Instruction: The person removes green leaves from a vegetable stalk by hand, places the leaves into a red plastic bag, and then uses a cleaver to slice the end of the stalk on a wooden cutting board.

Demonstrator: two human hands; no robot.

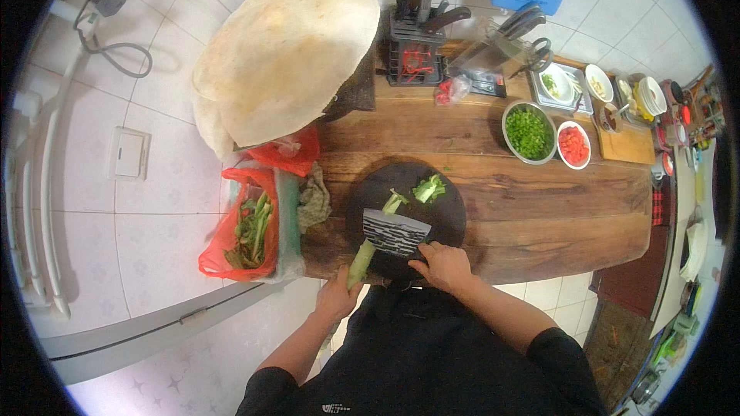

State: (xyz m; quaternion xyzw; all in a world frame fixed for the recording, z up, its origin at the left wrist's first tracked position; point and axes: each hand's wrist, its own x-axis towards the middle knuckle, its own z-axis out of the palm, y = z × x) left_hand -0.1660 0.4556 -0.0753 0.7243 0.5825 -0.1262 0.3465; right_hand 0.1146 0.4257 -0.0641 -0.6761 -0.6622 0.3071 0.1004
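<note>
My left hand (338,296) grips the near end of a long pale-green stem vegetable (361,263), whose far end rests on a round dark cutting board (448,225). In my right hand (448,267) is a cleaver (396,232) with a dark-and-light patterned blade; its handle is mostly hidden by the fingers. The blade lies across the board, beside the far end of the stem. Just past the blade is a cut piece of pale stem (395,202). A leafy green piece (429,188) lies farther back on the board.
Left of the board are a crumpled cloth (314,199) and a red plastic bag (217,245) of greens. Large round flatbreads (289,52) stand behind. A knife block (416,40), a metal bowl of chopped greens (529,133) and a white bowl of diced red vegetable (573,145) sit farther back.
</note>
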